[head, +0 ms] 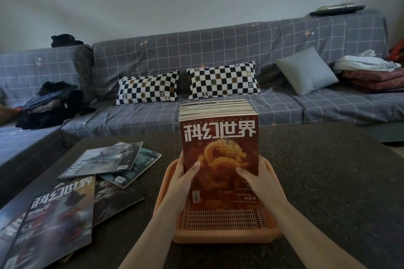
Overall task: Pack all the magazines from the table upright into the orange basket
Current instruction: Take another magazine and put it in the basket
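A thick stack of magazines [219, 137] stands upright in the orange basket [225, 231] at the middle of the dark table; its front cover is red with a golden dragon. My left hand [182, 179] grips the stack's left edge, thumb on the cover. On the right edge sits my right hand [259, 180], gripping the same way. Several loose magazines lie flat on the table's left side: a grey-covered pair [113, 159] further back and a larger overlapping pile [59, 218] near the front-left corner.
The dark table [323, 181] spreads to the right of the basket. Behind it runs a grey checked sofa [218, 54] with two chequered cushions, a grey cushion, dark clothes on the left and folded blankets on the right.
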The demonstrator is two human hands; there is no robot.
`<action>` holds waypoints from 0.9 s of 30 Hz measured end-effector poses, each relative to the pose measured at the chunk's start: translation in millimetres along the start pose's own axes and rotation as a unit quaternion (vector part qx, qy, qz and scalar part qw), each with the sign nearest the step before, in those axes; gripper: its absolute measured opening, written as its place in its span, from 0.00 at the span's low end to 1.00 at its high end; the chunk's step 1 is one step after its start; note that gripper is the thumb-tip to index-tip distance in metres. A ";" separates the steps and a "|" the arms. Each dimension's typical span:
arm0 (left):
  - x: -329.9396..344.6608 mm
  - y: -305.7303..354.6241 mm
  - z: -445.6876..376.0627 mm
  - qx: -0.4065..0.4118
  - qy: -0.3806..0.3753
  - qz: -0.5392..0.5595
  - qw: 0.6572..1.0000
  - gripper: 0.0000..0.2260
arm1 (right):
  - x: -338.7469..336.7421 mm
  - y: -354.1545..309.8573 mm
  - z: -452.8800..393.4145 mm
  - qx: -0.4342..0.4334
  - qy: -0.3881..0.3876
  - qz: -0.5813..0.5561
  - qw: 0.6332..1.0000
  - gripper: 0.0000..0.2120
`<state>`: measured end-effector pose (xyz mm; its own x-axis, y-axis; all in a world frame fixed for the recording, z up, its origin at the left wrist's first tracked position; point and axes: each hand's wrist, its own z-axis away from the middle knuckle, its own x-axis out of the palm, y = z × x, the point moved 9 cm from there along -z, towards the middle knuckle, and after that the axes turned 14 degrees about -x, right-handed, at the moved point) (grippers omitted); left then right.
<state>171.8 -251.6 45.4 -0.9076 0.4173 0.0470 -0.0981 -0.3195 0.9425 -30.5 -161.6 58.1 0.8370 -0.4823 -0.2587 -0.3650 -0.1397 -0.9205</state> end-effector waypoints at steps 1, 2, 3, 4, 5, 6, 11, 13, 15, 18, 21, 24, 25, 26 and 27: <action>-2.5 1.0 -0.1 0.006 0.016 -0.007 1.000 0.43 | -0.4 -0.2 -0.5 -0.002 0.001 -0.004 1.000 0.32; -5.9 2.9 -0.4 0.011 0.032 -0.016 0.999 0.44 | -1.0 1.0 -2.5 0.001 0.003 -0.018 1.000 0.30; -9.2 5.9 -2.0 0.013 0.043 -0.023 0.999 0.47 | -2.2 1.7 -5.3 0.011 0.009 -0.044 0.999 0.28; -11.8 9.1 -4.5 0.012 0.045 -0.022 0.999 0.50 | -3.5 4.5 -9.5 0.026 0.016 -0.077 0.997 0.29; -13.1 12.6 -7.9 0.008 0.038 -0.012 0.999 0.52 | -3.6 6.0 -13.3 0.045 0.019 -0.114 0.992 0.31; -12.0 16.7 -10.4 0.007 0.025 -0.001 1.000 0.53 | -2.3 8.4 -17.7 0.061 0.016 -0.144 0.988 0.35; 0.7 16.6 -15.3 0.010 0.005 0.007 1.000 0.51 | 5.0 7.3 -22.2 0.045 -0.009 -0.141 0.989 0.20; 1.4 12.9 -17.1 0.012 -0.003 0.032 0.999 0.51 | 5.2 10.5 -21.0 0.037 -0.008 -0.144 0.989 0.21; 1.5 10.8 -18.4 0.010 -0.013 0.047 0.999 0.49 | 4.9 11.7 -20.0 0.034 -0.006 -0.151 0.988 0.22; 0.3 11.9 -19.1 0.013 -0.019 0.044 0.999 0.46 | 6.5 7.8 -18.7 0.024 -0.016 -0.142 0.989 0.23; 0.9 11.4 -19.0 0.008 -0.016 0.023 1.000 0.46 | 6.8 5.2 -17.7 0.024 -0.025 -0.124 0.992 0.27; -2.3 11.1 -16.8 0.019 0.018 -0.012 1.000 0.45 | 4.6 5.0 -18.0 0.025 -0.016 -0.106 0.994 0.30; -2.2 11.5 -15.5 0.024 0.026 -0.021 0.999 0.44 | 3.9 4.6 -18.0 0.025 -0.016 -0.103 0.994 0.30; -2.2 12.0 -14.5 0.028 0.032 -0.024 0.999 0.44 | 3.8 4.8 -18.2 0.027 -0.017 -0.103 0.994 0.30; -2.3 13.0 -13.7 0.030 0.036 -0.025 0.999 0.44 | 4.3 5.2 -18.4 0.033 -0.017 -0.108 0.993 0.29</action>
<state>167.0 -268.3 53.1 -0.9292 0.3690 -0.0212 -0.1200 -0.2469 0.9616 -36.3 -180.4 57.6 0.9064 -0.4179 -0.0618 -0.1489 -0.1791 -0.9725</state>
